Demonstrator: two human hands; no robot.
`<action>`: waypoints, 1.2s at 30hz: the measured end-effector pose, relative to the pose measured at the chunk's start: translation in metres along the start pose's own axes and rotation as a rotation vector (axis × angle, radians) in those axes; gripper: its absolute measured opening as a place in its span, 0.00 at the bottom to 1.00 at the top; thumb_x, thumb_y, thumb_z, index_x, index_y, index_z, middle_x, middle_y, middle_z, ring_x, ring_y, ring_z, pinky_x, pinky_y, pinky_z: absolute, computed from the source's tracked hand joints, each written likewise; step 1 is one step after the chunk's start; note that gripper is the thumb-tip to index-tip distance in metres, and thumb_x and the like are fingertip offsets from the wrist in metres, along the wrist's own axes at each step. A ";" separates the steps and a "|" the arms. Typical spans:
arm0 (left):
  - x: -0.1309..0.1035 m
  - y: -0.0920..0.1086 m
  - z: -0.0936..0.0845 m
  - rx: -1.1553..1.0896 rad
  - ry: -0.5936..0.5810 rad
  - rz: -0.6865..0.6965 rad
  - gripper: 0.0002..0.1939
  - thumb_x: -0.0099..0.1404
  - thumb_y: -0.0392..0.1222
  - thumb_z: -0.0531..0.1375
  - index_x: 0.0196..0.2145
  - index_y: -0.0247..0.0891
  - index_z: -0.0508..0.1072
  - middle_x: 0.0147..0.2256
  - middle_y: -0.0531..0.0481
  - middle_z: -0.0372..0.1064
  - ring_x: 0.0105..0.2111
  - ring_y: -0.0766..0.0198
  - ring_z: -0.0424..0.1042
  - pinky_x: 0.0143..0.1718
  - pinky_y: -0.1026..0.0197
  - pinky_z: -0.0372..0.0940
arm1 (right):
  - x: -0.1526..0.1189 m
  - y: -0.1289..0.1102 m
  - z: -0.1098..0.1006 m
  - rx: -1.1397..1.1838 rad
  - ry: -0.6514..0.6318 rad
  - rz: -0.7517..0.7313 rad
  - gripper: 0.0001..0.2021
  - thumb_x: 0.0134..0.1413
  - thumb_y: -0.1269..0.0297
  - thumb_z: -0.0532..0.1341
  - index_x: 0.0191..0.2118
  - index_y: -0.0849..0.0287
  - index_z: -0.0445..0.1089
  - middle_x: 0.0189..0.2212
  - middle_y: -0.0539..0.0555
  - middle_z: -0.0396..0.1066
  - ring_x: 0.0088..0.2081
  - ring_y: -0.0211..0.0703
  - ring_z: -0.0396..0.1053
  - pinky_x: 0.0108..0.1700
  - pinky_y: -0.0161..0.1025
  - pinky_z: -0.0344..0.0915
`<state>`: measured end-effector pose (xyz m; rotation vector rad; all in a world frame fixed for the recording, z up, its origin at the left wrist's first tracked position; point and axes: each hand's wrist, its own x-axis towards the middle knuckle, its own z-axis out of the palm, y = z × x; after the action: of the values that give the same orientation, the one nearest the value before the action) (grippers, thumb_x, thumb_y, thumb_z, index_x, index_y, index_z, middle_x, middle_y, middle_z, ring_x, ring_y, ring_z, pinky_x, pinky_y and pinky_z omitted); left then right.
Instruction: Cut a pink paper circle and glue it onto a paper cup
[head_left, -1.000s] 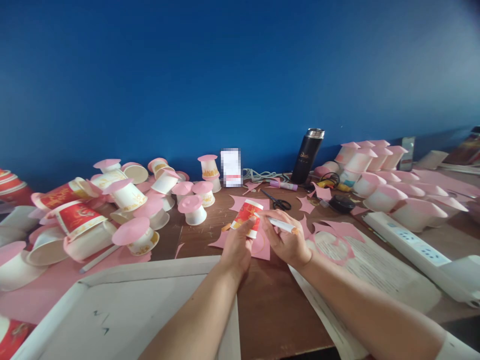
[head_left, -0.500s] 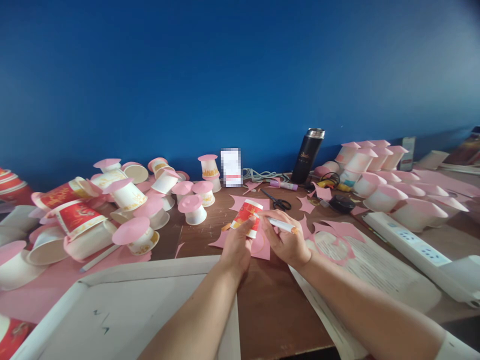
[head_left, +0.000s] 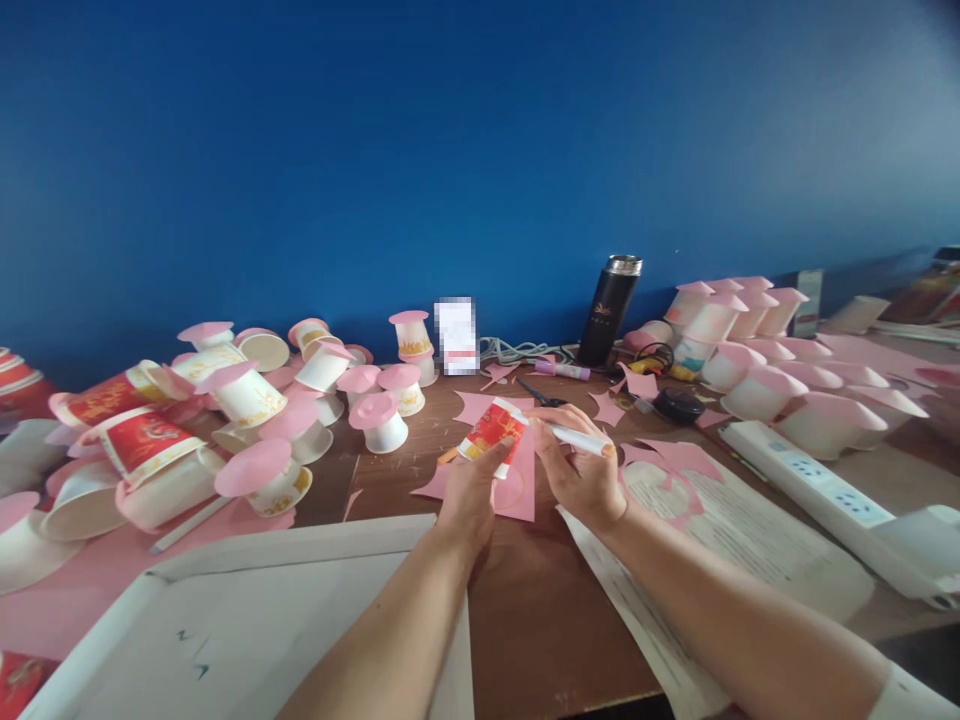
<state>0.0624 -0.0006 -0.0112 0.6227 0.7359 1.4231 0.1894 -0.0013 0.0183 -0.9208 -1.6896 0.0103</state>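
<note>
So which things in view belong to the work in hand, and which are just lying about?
In the work:
- red paper cup, in the left hand
- white pen-like tool, in the right hand
- pink-topped cups, likely

Apparently just lying about:
- black flask
- white power strip
- pale cable

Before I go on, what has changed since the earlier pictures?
The right hand, holding the white pen, has drawn slightly right, away from the red-and-white paper cup, and now covers more of the black scissors. The view has swung slightly right. Nothing was taken or let go; the left hand still holds the cup.
</note>
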 end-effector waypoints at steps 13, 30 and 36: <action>0.000 -0.003 -0.004 0.118 -0.017 0.015 0.16 0.51 0.43 0.69 0.39 0.38 0.77 0.39 0.47 0.76 0.42 0.55 0.72 0.50 0.54 0.60 | -0.001 0.002 0.001 -0.021 -0.037 -0.042 0.08 0.60 0.69 0.56 0.40 0.57 0.72 0.36 0.55 0.76 0.36 0.43 0.72 0.40 0.41 0.70; 0.003 -0.004 -0.006 0.125 -0.012 0.018 0.17 0.51 0.43 0.69 0.39 0.38 0.77 0.38 0.48 0.75 0.41 0.56 0.71 0.48 0.54 0.60 | 0.000 -0.001 0.001 -0.037 -0.043 -0.054 0.07 0.59 0.72 0.58 0.40 0.57 0.73 0.33 0.52 0.75 0.34 0.40 0.70 0.39 0.37 0.67; 0.003 -0.003 -0.004 0.071 0.000 0.003 0.15 0.50 0.40 0.69 0.38 0.37 0.77 0.38 0.48 0.75 0.40 0.58 0.72 0.48 0.56 0.60 | -0.002 0.000 0.003 -0.046 -0.045 -0.064 0.07 0.59 0.72 0.58 0.40 0.57 0.72 0.33 0.52 0.75 0.34 0.40 0.69 0.39 0.37 0.66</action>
<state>0.0607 0.0018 -0.0162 0.6788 0.7886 1.4041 0.1873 -0.0009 0.0160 -0.9059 -1.7666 -0.0513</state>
